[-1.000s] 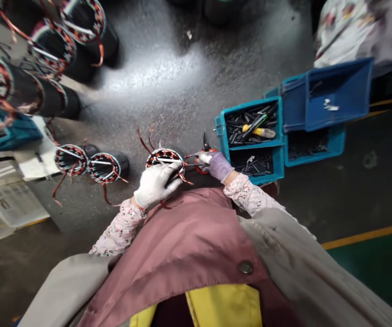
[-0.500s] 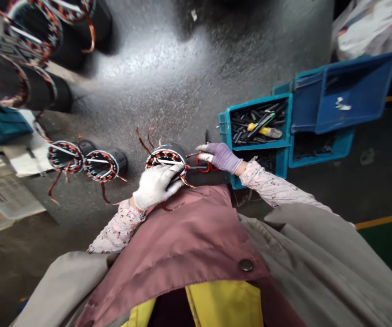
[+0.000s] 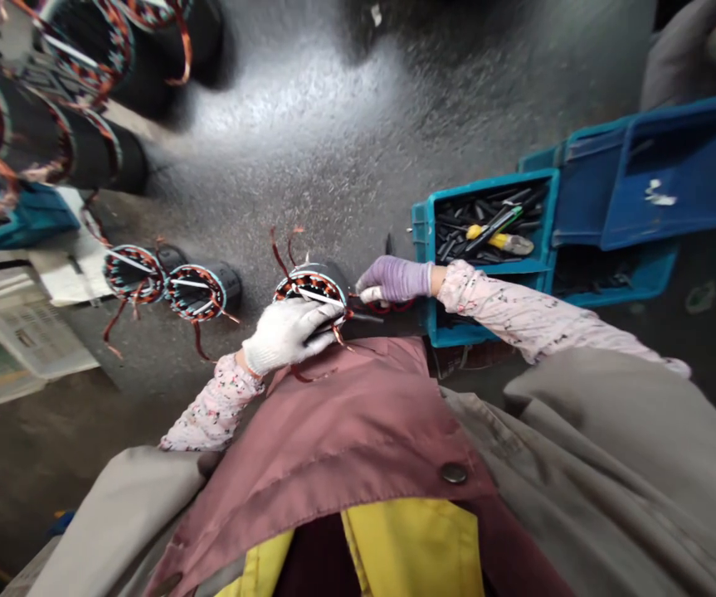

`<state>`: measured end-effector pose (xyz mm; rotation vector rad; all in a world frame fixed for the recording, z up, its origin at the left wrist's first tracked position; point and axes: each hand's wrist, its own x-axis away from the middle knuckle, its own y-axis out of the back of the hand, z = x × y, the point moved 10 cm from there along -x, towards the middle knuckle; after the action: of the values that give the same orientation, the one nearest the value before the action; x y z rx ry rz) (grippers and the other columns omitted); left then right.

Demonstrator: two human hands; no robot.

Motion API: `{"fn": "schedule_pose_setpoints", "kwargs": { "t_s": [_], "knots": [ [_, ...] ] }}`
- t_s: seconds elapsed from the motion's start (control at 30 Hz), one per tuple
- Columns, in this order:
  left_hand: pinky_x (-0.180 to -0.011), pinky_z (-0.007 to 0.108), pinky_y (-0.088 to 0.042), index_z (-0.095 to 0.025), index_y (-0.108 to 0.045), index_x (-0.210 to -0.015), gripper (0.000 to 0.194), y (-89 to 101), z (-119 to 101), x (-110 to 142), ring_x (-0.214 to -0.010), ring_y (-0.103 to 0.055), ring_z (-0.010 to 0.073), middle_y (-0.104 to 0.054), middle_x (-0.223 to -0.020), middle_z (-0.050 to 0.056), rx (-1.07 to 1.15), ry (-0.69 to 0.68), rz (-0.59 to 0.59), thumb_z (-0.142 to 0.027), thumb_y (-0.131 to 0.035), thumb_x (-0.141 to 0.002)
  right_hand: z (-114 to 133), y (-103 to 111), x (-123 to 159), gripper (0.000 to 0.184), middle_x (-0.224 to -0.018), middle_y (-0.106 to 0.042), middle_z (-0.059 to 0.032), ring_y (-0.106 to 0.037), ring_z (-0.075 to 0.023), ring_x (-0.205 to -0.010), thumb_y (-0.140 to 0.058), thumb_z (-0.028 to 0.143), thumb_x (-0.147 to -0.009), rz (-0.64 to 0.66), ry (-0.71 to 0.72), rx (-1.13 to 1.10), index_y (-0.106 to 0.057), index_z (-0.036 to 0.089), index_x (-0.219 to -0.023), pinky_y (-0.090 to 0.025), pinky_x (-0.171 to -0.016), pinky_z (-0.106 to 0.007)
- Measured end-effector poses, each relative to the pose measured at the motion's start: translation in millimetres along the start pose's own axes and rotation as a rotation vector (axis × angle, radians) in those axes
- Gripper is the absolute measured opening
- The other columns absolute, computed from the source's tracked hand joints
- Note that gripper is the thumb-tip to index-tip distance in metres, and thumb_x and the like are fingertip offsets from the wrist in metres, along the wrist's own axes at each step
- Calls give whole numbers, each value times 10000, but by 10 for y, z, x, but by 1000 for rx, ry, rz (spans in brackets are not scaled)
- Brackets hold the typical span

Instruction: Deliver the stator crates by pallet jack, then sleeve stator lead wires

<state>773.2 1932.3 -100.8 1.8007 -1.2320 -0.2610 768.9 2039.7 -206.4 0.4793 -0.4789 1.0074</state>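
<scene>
Left grip (image 3: 289, 336), white-gloved, clamped around a black cylindrical motor stator (image 3: 317, 278) with copper windings; long axis roughly level, wound end facing the left grip. Right grip (image 3: 395, 279), purple-gloved, closed on red-handled snips (image 3: 387, 305), tips at the windings. Best with steady wrists, tips clear of copper. Just beyond, a teal plastic crate (image 3: 488, 184) of black pieces.

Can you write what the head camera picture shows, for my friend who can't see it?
A left hand in a white glove holds a round coil of copper wire, and a right hand in a purple glove holds red-handled scissors beside it. A blue bin of black pieces sits nearby.
</scene>
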Motion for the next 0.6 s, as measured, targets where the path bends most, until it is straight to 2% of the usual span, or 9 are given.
{"fn": "schedule_pose_setpoints", "kwargs": {
  "t_s": [0.07,0.1,0.2,0.3,0.37,0.43,0.5,0.53,0.6],
  "knots": [
    [-847,327,-543,-238,-675,-1223,381,-5,-43,30,-1005,-709,224,-752,-1099,86,6,-83,5,-436,-526,-933,-69,-216,-2,164,-614,-671,14,-600,-104,-492,-575,198,-870,29,-59,-185,-732,150,-882,-438,-526,-194],
    [-828,319,-544,-247,-686,-1205,364,-2,-62,45,-992,-711,218,-753,-1099,78,8,-118,0,-433,-537,-930,-92,-291,16,181,-661,-693,2,-613,-105,-497,-565,196,-876,-2,-86,-231,-730,144,-930,-453,-524,-193],
    [-802,316,-547,-241,-698,-1185,353,25,-85,70,-961,-719,220,-763,-1060,77,-4,-146,-52,-423,-550,-921,-97,-287,230,244,-883,-757,-72,-710,-169,-703,-550,185,-900,-248,-121,-100,-732,142,-1058,-543,-695,-259],
    [-800,332,-554,-212,-712,-1151,352,76,-63,64,-911,-731,233,-773,-1008,86,-44,-70,-159,-407,-541,-913,-131,-66,792,288,-1108,-738,-113,-702,-233,-1002,-519,182,-936,-581,-216,127,-728,162,-1132,-529,-907,-332],
    [-792,335,-558,-199,-719,-1125,344,123,-30,60,-893,-737,240,-776,-1002,88,-66,7,-256,-392,-537,-906,-251,44,1266,336,-1189,-712,-107,-676,-232,-1075,-478,215,-975,-719,-355,206,-691,177,-1233,-521,-929,-332],
    [-773,335,-561,-191,-714,-1134,360,166,23,60,-889,-740,249,-777,-1007,88,-75,95,-341,-397,-540,-896,-419,66,1641,364,-1261,-676,-117,-657,-262,-1106,-538,293,-966,-697,-535,314,-663,186,-1290,-524,-905,-353],
    [-760,336,-562,-186,-698,-1173,404,181,87,55,-887,-742,257,-778,-1012,85,-78,179,-377,-423,-545,-883,-554,77,1862,382,-1328,-630,-136,-639,-309,-1110,-609,345,-924,-583,-691,456,-683,190,-1265,-515,-874,-389],
    [-760,337,-563,-186,-689,-1193,432,178,113,49,-891,-743,261,-777,-1019,84,-79,209,-377,-443,-547,-876,-577,120,1921,370,-1341,-616,-140,-634,-315,-1101,-595,341,-927,-550,-736,521,-690,195,-1253,-505,-860,-395],
    [-770,338,-564,-191,-678,-1218,471,165,144,37,-915,-741,267,-774,-1042,81,-79,242,-356,-475,-547,-866,-497,293,1935,364,-1321,-621,-142,-619,-299,-1091,-505,268,-956,-557,-734,637,-680,198,-1267,-475,-845,-381]
  ]
}}
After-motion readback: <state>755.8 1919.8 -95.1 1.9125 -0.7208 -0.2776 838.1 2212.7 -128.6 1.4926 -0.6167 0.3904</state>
